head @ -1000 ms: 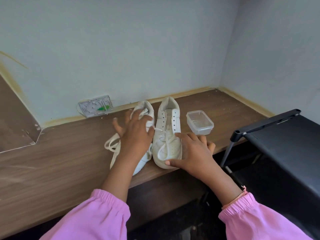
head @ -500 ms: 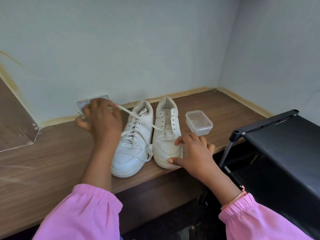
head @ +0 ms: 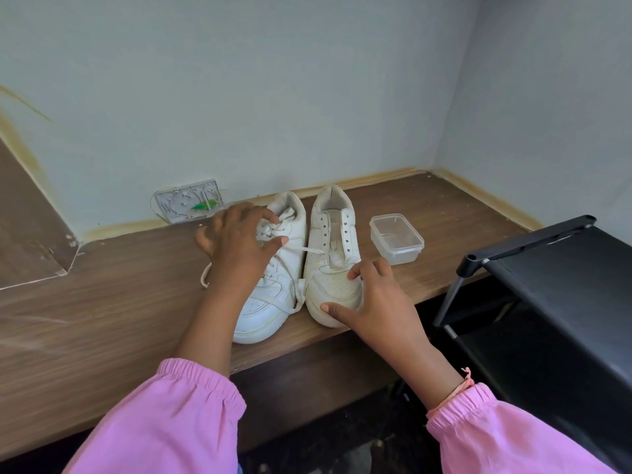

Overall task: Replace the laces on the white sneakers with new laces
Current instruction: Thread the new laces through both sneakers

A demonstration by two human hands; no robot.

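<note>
Two white sneakers stand side by side on the wooden shelf [head: 102, 302], toes toward the person, heels near the wall. The right sneaker [head: 333, 265] has bare eyelets along most of its tongue; only a short run of lace [head: 309, 249] crosses from its lower eyelets toward the left sneaker [head: 273, 292]. That left sneaker is laced, its loose ends lying over its top and down the gap between the two shoes, and a loop of lace shows on the shelf just left of it, by the left wrist.

The left hand [head: 239, 248] hovers over the left sneaker's laces with fingers spread and lightly bent; whether it holds a lace I cannot tell. The right hand [head: 371, 295] grips the toe of the right sneaker, thumb on the front edge, fingers curled over the toe cap.

Just right of the right sneaker sits a small clear plastic box [head: 396, 239], apart from it. Behind the left sneaker, a socket plate [head: 188, 205] is set in the wall. Further right of the box stands a black rack [head: 547, 268], below shelf level. Pink sleeves [head: 164, 422] cover both forearms.
</note>
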